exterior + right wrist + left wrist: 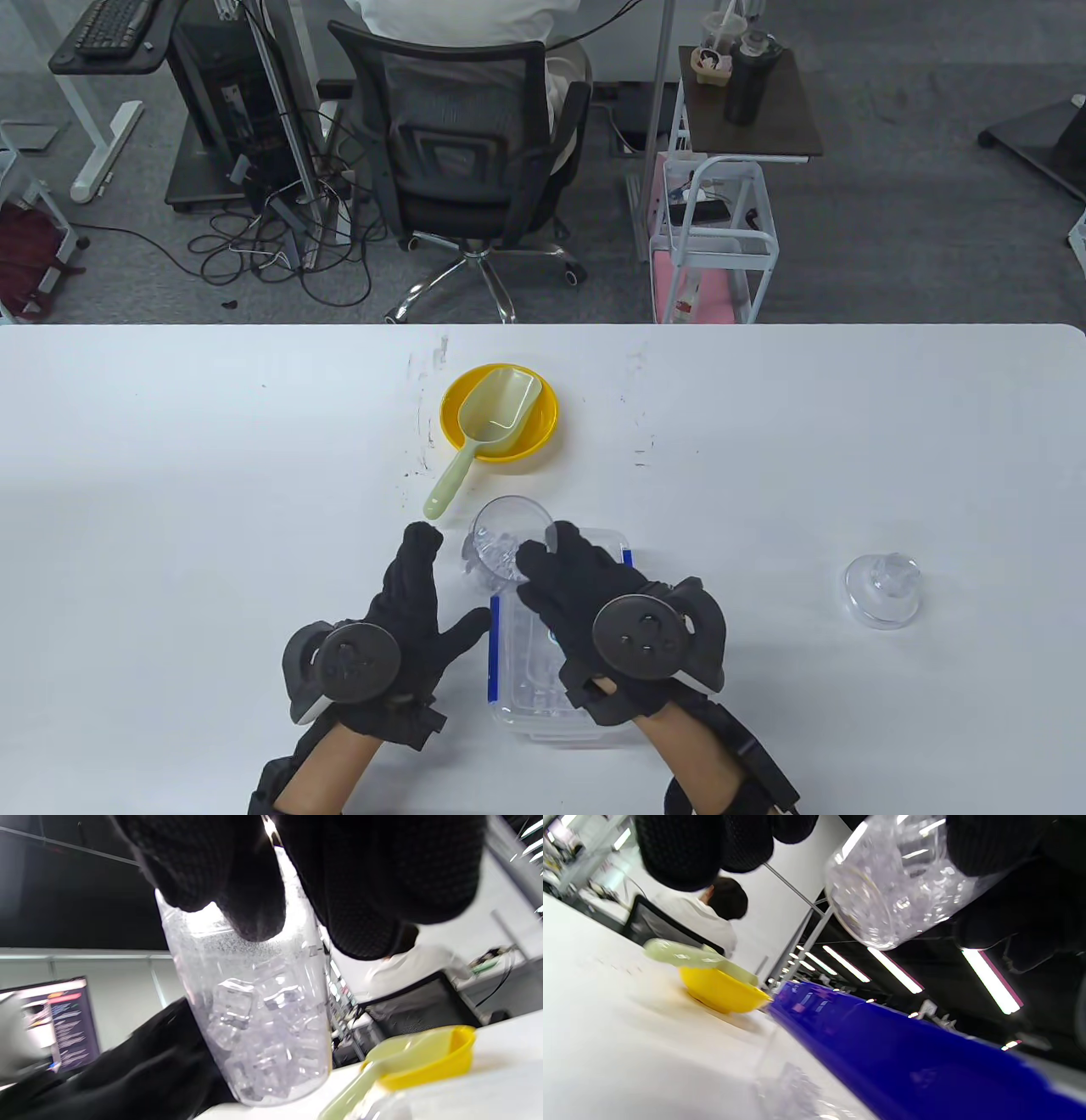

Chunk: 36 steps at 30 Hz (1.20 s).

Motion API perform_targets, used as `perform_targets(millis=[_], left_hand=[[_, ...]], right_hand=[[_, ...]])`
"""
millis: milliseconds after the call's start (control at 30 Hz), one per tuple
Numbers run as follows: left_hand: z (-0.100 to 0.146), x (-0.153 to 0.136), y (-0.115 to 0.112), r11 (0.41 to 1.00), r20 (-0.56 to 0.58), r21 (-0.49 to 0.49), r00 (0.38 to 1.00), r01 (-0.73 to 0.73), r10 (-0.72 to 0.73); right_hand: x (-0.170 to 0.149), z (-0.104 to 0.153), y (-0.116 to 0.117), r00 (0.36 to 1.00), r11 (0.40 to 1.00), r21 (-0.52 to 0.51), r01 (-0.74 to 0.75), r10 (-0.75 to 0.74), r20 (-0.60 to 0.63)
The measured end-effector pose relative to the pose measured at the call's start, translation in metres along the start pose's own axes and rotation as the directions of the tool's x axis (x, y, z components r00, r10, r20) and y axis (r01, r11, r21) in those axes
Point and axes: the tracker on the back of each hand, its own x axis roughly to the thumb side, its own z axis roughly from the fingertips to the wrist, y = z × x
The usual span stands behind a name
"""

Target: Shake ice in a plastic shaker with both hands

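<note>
Gripping the clear shaker (502, 543) near its rim, your right hand (594, 594) holds it over the table (170, 509), ice cubes (258, 1027) piled in its base. Your left hand (407, 611) lies flat and released just beside it. Shaker lid (882, 588) sits well apart, rightward; scoop (484, 424) rests in the yellow bowl (543, 424).

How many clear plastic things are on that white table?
3: the shaker with ice, held in the right hand; a box partly under that hand; a domed lid off to the right.
</note>
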Motion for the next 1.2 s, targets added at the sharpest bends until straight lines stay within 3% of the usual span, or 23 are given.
perform_targets(millis=[100,200,400,567,633,733,933,1033,1200], left_hand=[[0.001,0.0,0.001,0.99,0.117,0.039,0.984,-0.138,0.133],[0.004,-0.003,0.006,0.972,0.164,0.086,0.966,-0.217,0.201],[0.004,0.002,0.005,0.975,0.176,0.099,0.968,-0.197,0.178],[0.006,-0.005,0.008,0.964,0.159,0.126,0.964,-0.234,0.213],[0.006,-0.006,0.01,0.966,0.155,0.141,0.968,-0.219,0.197],[0.006,-0.006,0.013,0.965,0.155,0.163,0.971,-0.206,0.181],[0.005,-0.014,0.016,0.964,0.129,0.176,0.976,-0.198,0.177],[0.005,-0.017,0.016,0.964,0.109,0.172,0.977,-0.201,0.184],[0.005,-0.023,0.015,0.946,0.078,0.187,0.964,-0.264,0.253]], right_hand=[[0.012,0.002,0.008,0.998,0.998,0.021,0.056,-0.057,0.041],[0.019,0.005,0.005,0.994,0.996,0.002,0.09,-0.09,0.056],[0.025,0.011,-0.006,0.995,0.997,0.043,0.067,-0.07,0.076],[0.015,0.018,-0.055,0.999,0.995,-0.089,0.037,-0.037,0.009],[-0.002,0.023,-0.083,0.998,0.983,-0.183,-0.02,0.008,-0.064],[-0.033,0.031,-0.115,0.973,0.962,-0.243,-0.126,0.072,-0.22],[-0.111,0.057,-0.161,0.819,0.901,-0.272,-0.338,0.139,-0.557],[-0.152,0.071,-0.165,0.755,0.91,-0.271,-0.314,0.067,-0.652],[-0.208,0.096,-0.159,0.575,0.917,-0.163,-0.363,0.083,-0.814]])
